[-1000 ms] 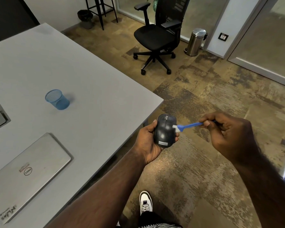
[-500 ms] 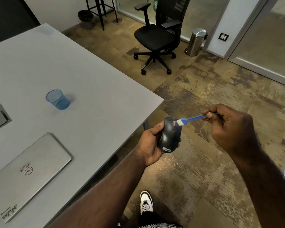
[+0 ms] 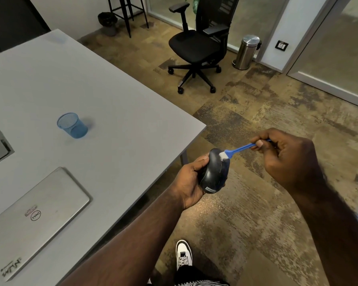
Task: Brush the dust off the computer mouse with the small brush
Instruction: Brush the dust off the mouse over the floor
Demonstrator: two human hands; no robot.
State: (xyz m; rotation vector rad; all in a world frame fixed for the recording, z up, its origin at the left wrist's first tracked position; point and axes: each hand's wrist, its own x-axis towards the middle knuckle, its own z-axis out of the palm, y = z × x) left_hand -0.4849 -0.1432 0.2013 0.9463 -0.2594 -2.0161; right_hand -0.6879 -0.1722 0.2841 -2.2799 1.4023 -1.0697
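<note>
**Brush tip on the far end of the hand-held mouse**

The computer mouse [image 3: 215, 172] sits just right of centre in the frame, held off the table and above the carpet. Its long axis runs from the lower end, where the label shows, up to the far end, leaning slightly right. It is rolled so that one flank faces the camera. The left hand [image 3: 191, 182] grips it from the left, fingers curled behind the body and the thumb near its upper edge.

The small brush [image 3: 239, 150] comes in from the right. Its white bristles touch the upper right of the mouse, and the blue handle slopes up and right into the right hand [image 3: 287, 159], which pinches it between thumb and fingers. So the brush lies across the mouse's long axis, and the stroke, I judge, should run down that axis toward the label.

Compared with a second ago, the mouse has turned from top-up to side-on, and the bristles have climbed from its right side to the far end.

Outward: the grey table [image 3: 116, 104] fills the left of the frame, carrying a blue mesh cup [image 3: 72, 125] and a closed laptop [image 3: 35, 219]. An office chair [image 3: 196, 46] stands at upper centre.
</note>
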